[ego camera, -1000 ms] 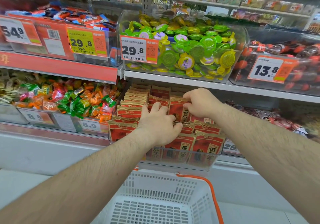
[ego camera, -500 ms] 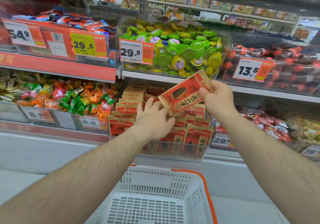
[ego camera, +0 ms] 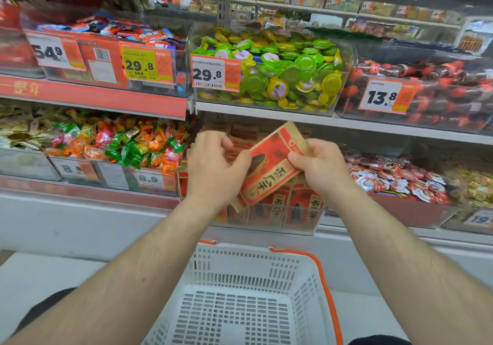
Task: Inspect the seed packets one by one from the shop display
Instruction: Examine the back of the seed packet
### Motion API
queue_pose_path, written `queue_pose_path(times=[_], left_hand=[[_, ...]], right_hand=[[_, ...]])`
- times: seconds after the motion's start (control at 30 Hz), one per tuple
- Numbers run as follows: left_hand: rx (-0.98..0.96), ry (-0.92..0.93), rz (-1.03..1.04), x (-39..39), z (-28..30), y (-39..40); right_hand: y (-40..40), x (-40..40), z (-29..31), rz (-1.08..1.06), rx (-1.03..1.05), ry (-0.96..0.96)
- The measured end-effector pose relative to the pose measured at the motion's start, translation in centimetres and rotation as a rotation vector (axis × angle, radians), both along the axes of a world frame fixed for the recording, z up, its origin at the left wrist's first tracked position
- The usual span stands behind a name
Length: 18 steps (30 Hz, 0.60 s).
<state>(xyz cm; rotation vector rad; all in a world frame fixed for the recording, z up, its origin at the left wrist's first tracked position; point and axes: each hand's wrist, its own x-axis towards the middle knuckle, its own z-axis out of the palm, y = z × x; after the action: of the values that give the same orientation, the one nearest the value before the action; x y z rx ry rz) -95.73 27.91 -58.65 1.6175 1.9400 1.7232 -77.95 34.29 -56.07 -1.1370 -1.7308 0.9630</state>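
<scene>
Shelving fills the upper half, clear bins of sweets from 9 to 3 o'clock. White basket with orange rim at 6 o'clock, below both forearms. Display bin of seed packets dead centre, packets standing upright in rows. Bin of green and yellow discs at 12 o'clock, price tag reading 29.8 on its front. Left hand, fingers curled, thumb on the lower left end of one seed packet. Right hand pinches its right edge. Packet is tilted, lifted in front of the bin, red face toward camera.
</scene>
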Motion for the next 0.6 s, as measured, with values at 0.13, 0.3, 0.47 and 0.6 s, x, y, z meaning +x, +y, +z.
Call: queue_pose_path(times=[0.13, 0.3, 0.47, 0.6], left_hand=[[-0.213, -0.252, -0.392, 0.8, -1.2, -1.5], [-0.325, -0.308, -0.470, -0.1, -4.0, -2.9], [-0.452, -0.338, -0.453, -1.4, -6.4, -3.8], [-0.473, -0.473, -0.411, -1.7, -8.2, -3.8]], right_hand=[[-2.0, -0.4, -1.9, 0.186, 0.003, -0.262], [-3.5, -0.5, -5.0, 0.198, -0.062, -0.266], [-4.1, -0.5, -8.4, 0.080, -0.202, -0.035], [-4.2, -1.1, -10.9, 0.028, -0.213, 0.035]])
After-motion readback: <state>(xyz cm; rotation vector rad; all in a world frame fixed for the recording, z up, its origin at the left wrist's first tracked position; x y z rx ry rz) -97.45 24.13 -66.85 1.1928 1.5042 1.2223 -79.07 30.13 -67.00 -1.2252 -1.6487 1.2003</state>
